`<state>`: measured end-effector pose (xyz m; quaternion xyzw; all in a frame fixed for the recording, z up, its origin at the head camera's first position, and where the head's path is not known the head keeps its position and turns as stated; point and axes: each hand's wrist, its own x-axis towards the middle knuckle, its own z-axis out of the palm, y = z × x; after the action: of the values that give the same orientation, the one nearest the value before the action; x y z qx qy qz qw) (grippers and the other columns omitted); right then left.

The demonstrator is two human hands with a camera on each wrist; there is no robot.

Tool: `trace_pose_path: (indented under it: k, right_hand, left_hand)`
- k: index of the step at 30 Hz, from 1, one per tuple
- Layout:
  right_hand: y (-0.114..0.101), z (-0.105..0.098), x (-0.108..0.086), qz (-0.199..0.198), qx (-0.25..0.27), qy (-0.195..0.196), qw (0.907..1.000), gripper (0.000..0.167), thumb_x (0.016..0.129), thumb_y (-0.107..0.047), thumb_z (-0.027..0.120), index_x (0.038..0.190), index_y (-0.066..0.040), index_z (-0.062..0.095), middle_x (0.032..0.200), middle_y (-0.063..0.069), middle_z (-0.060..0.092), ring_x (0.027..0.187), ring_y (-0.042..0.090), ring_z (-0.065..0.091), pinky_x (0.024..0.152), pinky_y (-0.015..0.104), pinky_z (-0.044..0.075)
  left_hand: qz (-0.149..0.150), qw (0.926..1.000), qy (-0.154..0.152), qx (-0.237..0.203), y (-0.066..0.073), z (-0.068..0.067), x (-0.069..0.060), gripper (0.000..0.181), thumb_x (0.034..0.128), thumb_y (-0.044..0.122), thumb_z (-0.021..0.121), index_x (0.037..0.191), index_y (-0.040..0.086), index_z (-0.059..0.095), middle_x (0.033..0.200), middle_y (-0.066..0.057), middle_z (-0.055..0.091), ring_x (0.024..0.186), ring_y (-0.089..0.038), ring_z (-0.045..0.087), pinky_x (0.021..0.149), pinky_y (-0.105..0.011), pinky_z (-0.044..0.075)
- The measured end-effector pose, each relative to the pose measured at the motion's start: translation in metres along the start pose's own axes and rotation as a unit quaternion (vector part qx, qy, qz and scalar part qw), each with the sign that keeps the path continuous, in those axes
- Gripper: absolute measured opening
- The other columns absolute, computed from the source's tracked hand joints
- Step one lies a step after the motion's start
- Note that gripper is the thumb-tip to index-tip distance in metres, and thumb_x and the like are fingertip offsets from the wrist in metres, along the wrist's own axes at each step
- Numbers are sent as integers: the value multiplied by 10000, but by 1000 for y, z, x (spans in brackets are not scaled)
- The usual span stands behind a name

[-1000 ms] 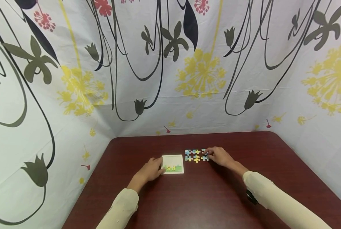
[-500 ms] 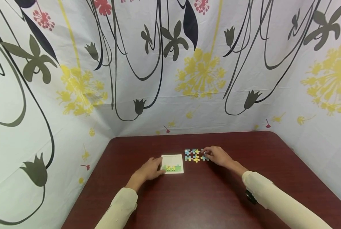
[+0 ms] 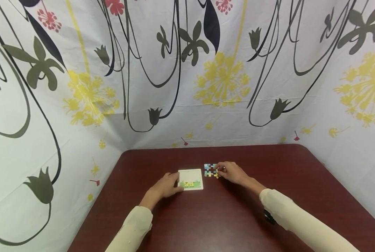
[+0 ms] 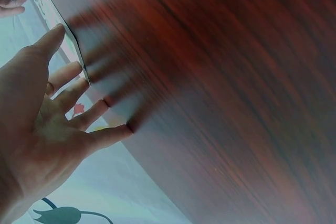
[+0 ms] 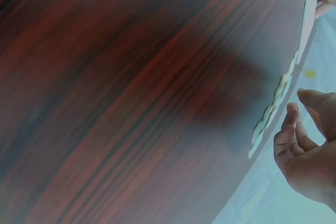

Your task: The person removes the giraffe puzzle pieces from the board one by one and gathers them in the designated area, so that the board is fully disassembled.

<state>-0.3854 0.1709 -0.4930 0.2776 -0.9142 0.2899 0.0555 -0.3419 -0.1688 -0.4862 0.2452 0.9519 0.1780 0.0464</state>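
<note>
A white puzzle board lies flat on the dark red table, a strip of green and yellow picture along its near side. My left hand rests at the board's left edge, thumb near the front corner and fingers spread; in the left wrist view the fingers look fairly straight. Right of the board lie several jigsaw pieces in blue and yellow, set in two rows. My right hand is over the right end of these rows and hides some pieces. No piece shows between its bent fingers and thumb.
The dark red table has rounded far corners. Patterned white cloth hangs behind it and along both sides.
My right hand has moved left along the jigsaw pieces, from the right column toward the middle one. The left hand stays at the board's edge. The head view has shifted slightly.
</note>
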Motion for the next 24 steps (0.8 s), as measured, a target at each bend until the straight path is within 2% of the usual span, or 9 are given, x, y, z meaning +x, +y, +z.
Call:
trace_pose_path:
  k: [10,17,24]
  right_hand:
    - [-28,21,13,-240,220,-196,9993,203,988,-54,692,1185,-29,734,1068,120,757,939,229,712,781,373,556]
    - [-40,35,22,-519,165,-192,9983,193,971,-69,718,1163,-64,740,988,37,756,815,140,685,716,310,539]
    - [-55,49,29,-741,278,-296,9964,189,973,-70,718,1160,-55,739,953,30,748,759,101,658,689,288,531]
  left_hand:
    - [-62,10000,-41,-26,2,-2,-1,325,984,368,734,1083,117,552,923,-35,584,990,-235,483,807,-415,450]
    - [-135,9996,-200,-132,3,-5,-2,330,976,364,744,1110,123,563,947,-30,578,1012,-242,495,811,-427,468]
    - [-130,9997,-160,-107,3,-5,-1,337,973,370,749,1092,116,561,912,-22,562,972,-237,491,782,-421,463]
